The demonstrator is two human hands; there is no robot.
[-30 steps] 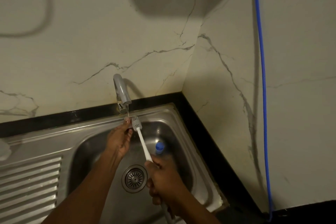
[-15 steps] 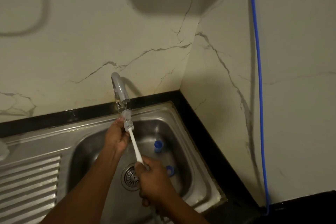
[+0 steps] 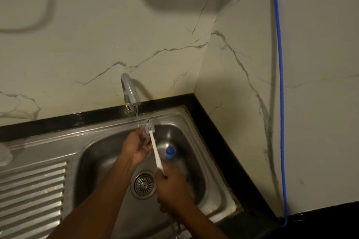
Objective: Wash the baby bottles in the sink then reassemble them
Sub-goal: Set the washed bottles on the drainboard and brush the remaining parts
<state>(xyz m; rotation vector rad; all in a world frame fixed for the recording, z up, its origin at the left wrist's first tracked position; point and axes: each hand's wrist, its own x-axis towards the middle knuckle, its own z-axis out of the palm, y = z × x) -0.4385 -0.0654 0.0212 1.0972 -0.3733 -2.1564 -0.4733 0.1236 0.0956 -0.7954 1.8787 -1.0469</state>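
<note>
My left hand point(image 3: 137, 146) holds a small clear bottle part point(image 3: 145, 134), hard to make out, under the thin stream from the grey tap point(image 3: 130, 91). My right hand point(image 3: 172, 186) grips the white handle of a bottle brush point(image 3: 155, 150), whose grey bristled head sits beside the clear part, just right of the water. A blue bottle piece point(image 3: 170, 153) stands in the steel sink point(image 3: 93, 153), right of the brush handle. Part of something clear shows below my right wrist, too blurred to name.
The sink drain point(image 3: 143, 184) lies between my forearms. A ribbed drainboard point(image 3: 33, 190) runs to the left, with a pale object point(image 3: 4, 154) at its far edge. Black counter trim point(image 3: 223, 132) and marble walls enclose the corner; a blue hose point(image 3: 279, 83) hangs at right.
The brush head has shifted from under the spout to the right of the stream and back beside the clear part, a scrubbing motion. My right hand covers a second blue piece seen earlier.
</note>
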